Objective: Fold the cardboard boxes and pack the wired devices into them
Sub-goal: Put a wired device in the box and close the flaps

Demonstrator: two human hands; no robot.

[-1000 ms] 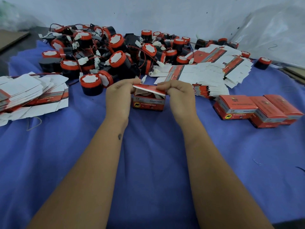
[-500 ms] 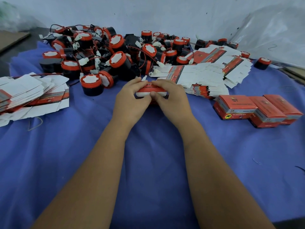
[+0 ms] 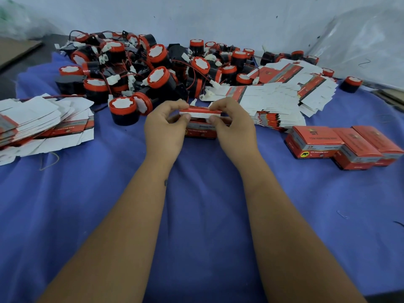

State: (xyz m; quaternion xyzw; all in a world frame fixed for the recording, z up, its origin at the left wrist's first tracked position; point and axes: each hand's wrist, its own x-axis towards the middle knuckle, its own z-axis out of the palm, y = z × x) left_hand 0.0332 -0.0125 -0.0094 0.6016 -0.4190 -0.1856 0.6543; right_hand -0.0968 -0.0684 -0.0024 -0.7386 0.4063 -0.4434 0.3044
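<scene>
A small red cardboard box (image 3: 202,133) sits on the blue cloth between my hands. My left hand (image 3: 165,127) pinches the left end of its raised lid flap (image 3: 200,112), and my right hand (image 3: 232,126) pinches the right end. The flap shows a red edge above a white underside. What is inside the box is hidden. Behind the box lies a heap of wired devices (image 3: 157,71), black cylinders with red caps, red wires and white plugs. The nearest one (image 3: 123,111) stands just left of my left hand.
Flat unfolded box blanks lie in a stack at the left (image 3: 41,123) and another at the back right (image 3: 282,99). Three closed red boxes (image 3: 343,147) stand in a row at the right. A lone device (image 3: 350,84) sits far right. Clear plastic sheeting (image 3: 360,44) lies behind.
The lid was open, then my hands pressed down over the box top; now both hands have drawn slightly apart and hold the lid flap by its ends above the box.
</scene>
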